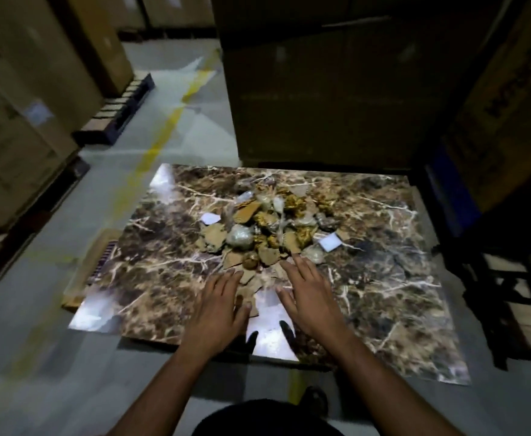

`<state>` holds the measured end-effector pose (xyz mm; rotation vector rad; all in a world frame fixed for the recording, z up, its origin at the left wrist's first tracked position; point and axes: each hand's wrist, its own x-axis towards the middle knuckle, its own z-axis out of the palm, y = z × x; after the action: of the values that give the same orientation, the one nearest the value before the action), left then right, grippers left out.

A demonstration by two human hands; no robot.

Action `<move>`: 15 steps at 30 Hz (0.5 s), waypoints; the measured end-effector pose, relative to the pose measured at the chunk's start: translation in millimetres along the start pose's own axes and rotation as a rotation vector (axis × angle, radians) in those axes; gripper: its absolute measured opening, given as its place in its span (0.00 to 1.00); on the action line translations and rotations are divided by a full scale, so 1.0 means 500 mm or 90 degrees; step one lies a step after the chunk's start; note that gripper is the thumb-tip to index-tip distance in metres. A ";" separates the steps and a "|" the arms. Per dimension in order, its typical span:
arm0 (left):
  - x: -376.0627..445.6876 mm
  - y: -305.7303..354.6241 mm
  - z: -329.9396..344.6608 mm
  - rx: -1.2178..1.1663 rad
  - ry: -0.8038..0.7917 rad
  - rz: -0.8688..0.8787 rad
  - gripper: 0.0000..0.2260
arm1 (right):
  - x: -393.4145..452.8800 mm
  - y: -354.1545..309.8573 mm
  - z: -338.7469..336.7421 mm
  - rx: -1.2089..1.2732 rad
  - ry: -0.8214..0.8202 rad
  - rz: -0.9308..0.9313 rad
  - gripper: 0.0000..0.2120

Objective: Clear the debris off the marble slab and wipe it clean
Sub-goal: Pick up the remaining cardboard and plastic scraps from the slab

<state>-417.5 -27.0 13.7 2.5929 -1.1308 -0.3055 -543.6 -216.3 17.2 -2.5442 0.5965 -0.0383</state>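
A brown, white-veined marble slab [368, 278] lies low on the floor in front of me. A debris pile [267, 228] sits at its middle: torn cardboard scraps, crumpled clear plastic, gold foil wads and two white paper slips [330, 241]. My left hand [218, 305] hovers flat, fingers spread, just short of the pile's near edge. To its right, my right hand [310, 291] is also flat and spread, its fingertips at the closest cardboard scraps. Neither hand holds anything.
Large cardboard boxes [321, 83] stand right behind the slab and at the right [509, 105]. More boxes on pallets [22, 121] line the left. Grey floor with a yellow line [160, 133] runs past the slab's left. A dark frame [509, 294] stands at the right edge.
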 end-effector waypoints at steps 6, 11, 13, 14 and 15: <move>0.074 -0.012 0.047 0.030 -0.038 -0.061 0.32 | 0.096 0.066 0.010 0.024 -0.037 0.018 0.32; 0.156 -0.080 0.036 -0.012 -0.006 -0.063 0.34 | 0.202 0.074 0.018 0.001 -0.014 0.021 0.29; 0.209 -0.112 0.019 -0.019 -0.001 -0.042 0.33 | 0.242 0.073 0.011 -0.011 0.033 0.030 0.28; 0.235 -0.124 0.010 -0.026 -0.003 -0.035 0.33 | 0.258 0.075 0.005 -0.014 0.065 0.033 0.27; 0.265 -0.138 -0.002 -0.040 -0.002 -0.025 0.33 | 0.281 0.075 -0.001 -0.015 0.100 0.039 0.26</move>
<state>-281.7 -80.2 -19.5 2.5633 -1.0553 -0.3480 -432.2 -304.5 -13.4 -2.5600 0.7395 -0.2117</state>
